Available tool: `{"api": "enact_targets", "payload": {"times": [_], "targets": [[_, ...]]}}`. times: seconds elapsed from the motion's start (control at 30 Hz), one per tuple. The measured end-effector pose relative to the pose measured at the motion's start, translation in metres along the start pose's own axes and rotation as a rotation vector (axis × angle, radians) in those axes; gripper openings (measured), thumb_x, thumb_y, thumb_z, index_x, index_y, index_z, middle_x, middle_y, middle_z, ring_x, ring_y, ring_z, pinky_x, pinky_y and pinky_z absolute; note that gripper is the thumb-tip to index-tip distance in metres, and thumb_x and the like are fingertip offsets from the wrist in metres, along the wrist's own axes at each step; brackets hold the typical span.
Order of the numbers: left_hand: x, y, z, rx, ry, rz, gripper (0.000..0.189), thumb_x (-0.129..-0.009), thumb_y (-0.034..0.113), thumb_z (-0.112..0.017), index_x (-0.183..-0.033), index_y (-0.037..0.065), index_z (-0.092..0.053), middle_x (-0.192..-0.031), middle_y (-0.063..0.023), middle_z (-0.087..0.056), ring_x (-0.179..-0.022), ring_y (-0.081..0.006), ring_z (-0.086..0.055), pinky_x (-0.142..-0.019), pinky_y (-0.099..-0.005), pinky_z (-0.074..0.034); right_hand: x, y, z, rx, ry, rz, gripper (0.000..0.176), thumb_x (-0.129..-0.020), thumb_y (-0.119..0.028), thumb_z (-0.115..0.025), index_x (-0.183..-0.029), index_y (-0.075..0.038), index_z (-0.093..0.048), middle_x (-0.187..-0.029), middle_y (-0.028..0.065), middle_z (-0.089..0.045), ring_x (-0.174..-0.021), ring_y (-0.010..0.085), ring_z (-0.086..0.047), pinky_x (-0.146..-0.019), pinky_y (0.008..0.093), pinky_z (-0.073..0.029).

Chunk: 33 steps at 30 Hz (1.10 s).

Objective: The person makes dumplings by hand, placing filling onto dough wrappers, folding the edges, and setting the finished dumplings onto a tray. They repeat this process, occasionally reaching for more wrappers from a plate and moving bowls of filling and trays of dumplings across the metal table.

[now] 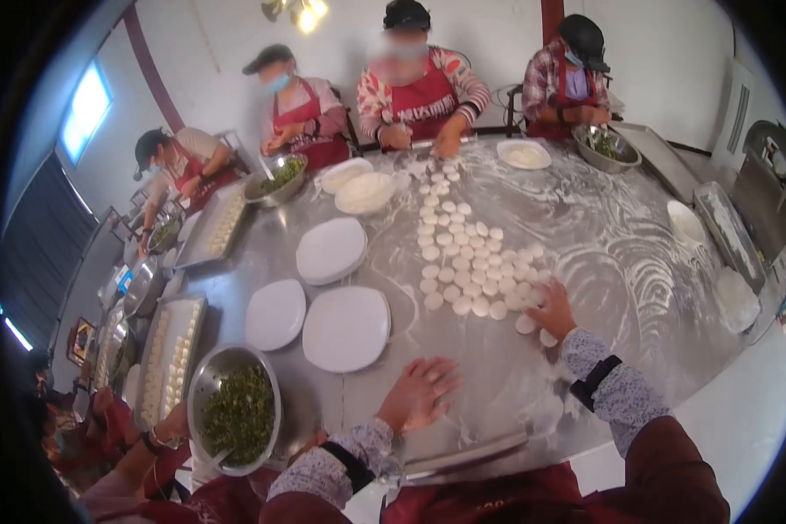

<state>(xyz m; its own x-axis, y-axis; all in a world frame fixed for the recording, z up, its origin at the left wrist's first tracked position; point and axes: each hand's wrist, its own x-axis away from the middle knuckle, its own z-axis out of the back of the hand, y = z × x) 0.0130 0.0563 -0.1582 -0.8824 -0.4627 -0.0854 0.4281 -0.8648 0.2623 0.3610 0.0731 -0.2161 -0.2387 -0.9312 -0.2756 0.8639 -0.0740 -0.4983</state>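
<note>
Many small white dough rounds [479, 265] lie scattered over the middle of the floured metal table [576, 218]. My right hand [552, 307] reaches to the near right edge of these rounds, fingers apart and touching or just above some of them. Two rounds lie close under its palm and wrist. Nearer to me, my left hand [417, 393] hovers over the bare tabletop, fingers stretched out and slightly blurred, holding nothing. A long pale rod [467, 456], perhaps a rolling pin, lies at the table's front edge below my hands.
White plates [348, 330] stand left of the rounds. A steel bowl of chopped green filling [236, 409] and trays of dumplings [170, 354] are farther left. Several co-workers in red aprons [424, 100] work around the table. A bowl of flour [524, 155] stands at the back.
</note>
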Motion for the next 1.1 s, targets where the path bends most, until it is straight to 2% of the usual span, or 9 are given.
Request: {"api": "enact_targets", "payload": {"times": [0.17,0.23,0.37,0.43,0.5,0.6,0.7,0.9,1.1], "targets": [[0.001,-0.003,-0.012,-0.018,0.083,-0.038,0.049,-0.078,0.025,-0.055,-0.125,0.016,-0.047,-0.134,-0.0093,-0.039,-0.125,-0.0285,-0.033,-0.103,-0.0453,-0.024,0.063,-0.059,0.024,-0.325,-0.221,0.105,0.058,-0.076,-0.032,-0.063,-0.123,-0.004,-0.046,-0.133,0.0178,-0.036,-0.125,0.0316,-0.030,-0.104,0.0403,-0.024],[0.002,-0.003,-0.013,0.002,0.075,-0.044,0.048,-0.078,0.025,-0.054,-0.125,0.015,-0.048,-0.133,-0.0098,-0.039,-0.124,-0.0286,-0.033,-0.103,-0.0456,-0.023,0.080,-0.079,0.045,-0.903,-0.512,-0.059,0.048,-0.082,-0.023,-0.057,-0.123,-0.001,-0.046,-0.129,0.0134,-0.043,-0.119,0.0234,-0.039,-0.101,0.0341,-0.029],[-0.001,-0.012,-0.007,0.180,0.078,-0.037,0.041,-0.078,0.020,-0.054,-0.119,0.013,-0.051,-0.129,-0.0106,-0.043,-0.120,-0.0294,-0.037,-0.100,-0.0420,-0.029,0.116,-0.075,0.071,-1.221,-0.288,-0.302,0.036,-0.088,-0.017,-0.049,-0.119,0.002,-0.047,-0.113,0.0083,-0.055,-0.106,0.0158,-0.049,-0.094,0.0283,-0.036],[-0.008,-0.013,-0.002,0.271,0.105,-0.049,0.036,-0.078,0.016,-0.054,-0.114,0.011,-0.054,-0.123,-0.0111,-0.049,-0.115,-0.0292,-0.043,-0.097,-0.0397,-0.034,0.134,-0.084,0.082,-1.212,-0.255,-0.276,0.034,-0.088,-0.016,-0.049,-0.117,0.001,-0.048,-0.112,0.0083,-0.055,-0.105,0.0150,-0.049,-0.093,0.0280,-0.036],[-0.012,-0.006,0.010,0.546,-0.148,0.317,0.032,-0.079,0.014,-0.053,-0.111,0.007,-0.056,-0.112,-0.0125,-0.056,-0.104,-0.0309,-0.052,-0.089,-0.0367,-0.042,0.151,-0.099,0.091,-1.209,-0.230,-0.258,0.032,-0.088,-0.016,-0.048,-0.115,0.001,-0.049,-0.111,0.0083,-0.055,-0.104,0.0143,-0.049,-0.092,0.0278,-0.037],[-0.022,0.027,0.019,0.403,0.021,0.021,0.028,-0.076,0.010,-0.052,-0.103,0.006,-0.056,-0.098,-0.0124,-0.060,-0.091,-0.0289,-0.057,-0.082,-0.0399,-0.043,0.161,-0.119,0.092,-1.380,-0.172,-0.179,0.027,-0.088,-0.015,-0.047,-0.110,0.001,-0.052,-0.104,0.0062,-0.056,-0.097,0.0123,-0.050,-0.087,0.0262,-0.038],[-0.042,0.054,0.002,0.322,0.111,-0.103,0.025,-0.074,0.007,-0.052,-0.098,0.005,-0.058,-0.095,-0.0116,-0.058,-0.090,-0.0304,-0.055,-0.078,-0.0416,-0.043,0.163,-0.128,0.086,-0.932,-0.052,-0.090,0.022,-0.086,-0.014,-0.047,-0.102,-0.001,-0.056,-0.090,0.0037,-0.057,-0.083,0.0102,-0.050,-0.077,0.0246,-0.041],[-0.048,0.065,-0.029,-0.107,0.110,-0.217,0.018,-0.071,0.007,-0.054,-0.089,0.005,-0.058,-0.093,-0.0105,-0.055,-0.086,-0.0313,-0.051,-0.075,-0.0386,-0.042,0.168,-0.127,0.078,-0.734,0.171,0.022,0.015,-0.082,-0.008,-0.047,-0.091,0.001,-0.054,-0.078,0.0078,-0.057,-0.074,0.0114,-0.054,-0.069,0.0266,-0.044],[-0.030,0.087,-0.015,0.466,0.048,0.064,0.017,-0.071,0.014,-0.060,-0.082,0.001,-0.057,-0.078,-0.0127,-0.059,-0.076,-0.0312,-0.056,-0.068,-0.0385,-0.044,0.173,-0.131,0.086,-0.863,-0.014,-0.206,0.011,-0.080,-0.004,-0.047,-0.087,0.001,-0.054,-0.072,0.0076,-0.059,-0.069,0.0134,-0.057,-0.064,0.0263,-0.046]]}}
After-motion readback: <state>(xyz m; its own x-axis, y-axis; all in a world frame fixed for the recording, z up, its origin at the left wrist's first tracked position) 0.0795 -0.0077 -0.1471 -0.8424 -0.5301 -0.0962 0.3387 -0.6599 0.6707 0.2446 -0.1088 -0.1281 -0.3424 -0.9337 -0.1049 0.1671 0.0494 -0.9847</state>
